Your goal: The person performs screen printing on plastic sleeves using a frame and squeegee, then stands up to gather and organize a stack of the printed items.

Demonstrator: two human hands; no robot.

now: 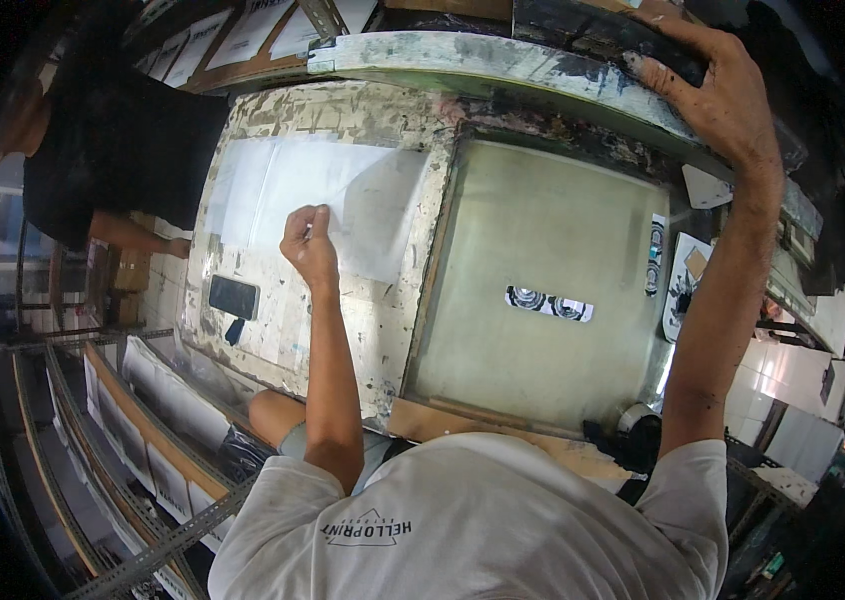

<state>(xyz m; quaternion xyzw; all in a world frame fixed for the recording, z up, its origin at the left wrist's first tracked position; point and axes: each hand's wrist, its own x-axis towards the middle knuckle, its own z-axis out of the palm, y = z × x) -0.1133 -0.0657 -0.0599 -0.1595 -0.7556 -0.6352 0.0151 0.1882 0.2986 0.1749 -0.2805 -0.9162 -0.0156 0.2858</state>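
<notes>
Watching from my remote seat, I am seeing the work standing partway, as far as I am judging: white sheets (305,172) are lying spread on the paint-worn worktable (373,350), with no print showing on them that I am making out, so marking them seems left undone. Beside them to the right, the framed pale-green panel (543,225) is lying flat, bearing a black-and-white patterned strip (549,304) near its middle and a second patterned strip (656,256) by its right edge. The left hand (311,245) is hovering over or touching the sheets, fingers curling in and thumb meeting forefinger; I cannot tell whether it is pinching paper. The right hand (718,85) is reaching to a dark block (583,28) beyond the paint-stained beam (423,56), thumb and fingers standing apart around it; whether they are clamping, I cannot tell. As for containers, the lower-left rack (158,405) is holding boards and pale sheets in its slots, the upper rack (288,62) is carrying white sheets, and a white tray (683,285) right of the panel is showing black smears.
</notes>
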